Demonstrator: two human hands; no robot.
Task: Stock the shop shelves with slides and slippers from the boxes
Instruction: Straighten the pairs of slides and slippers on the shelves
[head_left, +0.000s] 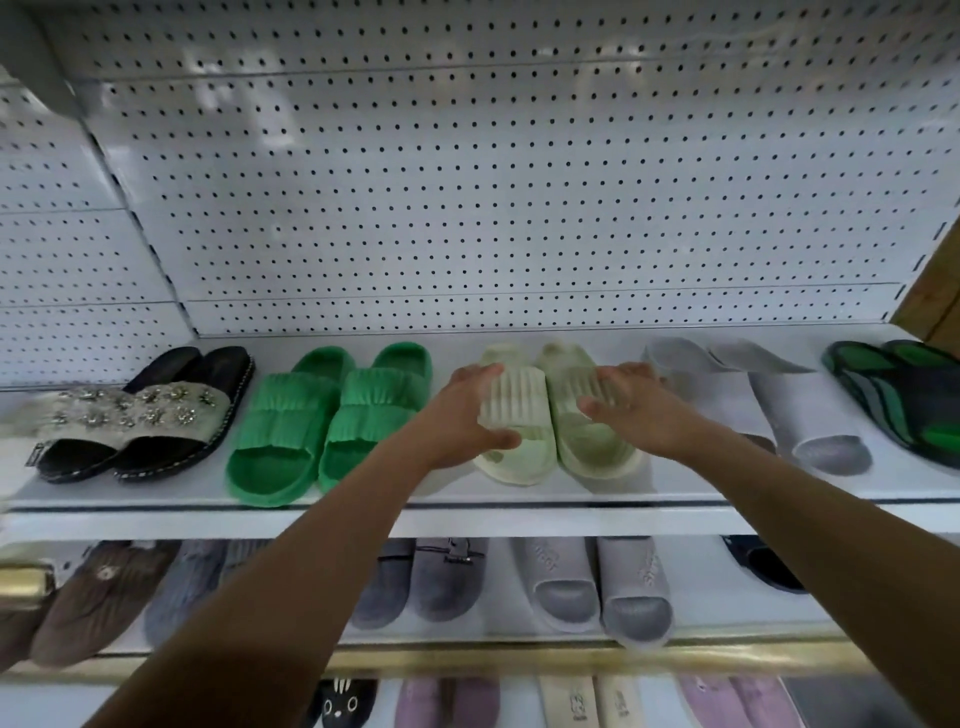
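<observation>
On the top shelf (363, 512), going from the left, you have the sparkly black slippers (140, 421), then the bright green slides (322, 421), and then the pale green slides (550, 415) that you are setting down now. Your left hand (470, 410) curls round the left slide's strap and your right hand (631, 410) curls round the right one's (both slides sit flat, side by side, touching). Next, I think, you let go and fetch another pair, since the grey slides (779, 410) already fill the next spot.

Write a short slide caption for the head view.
Both hands grip pale green slides on the top shelf.
</observation>
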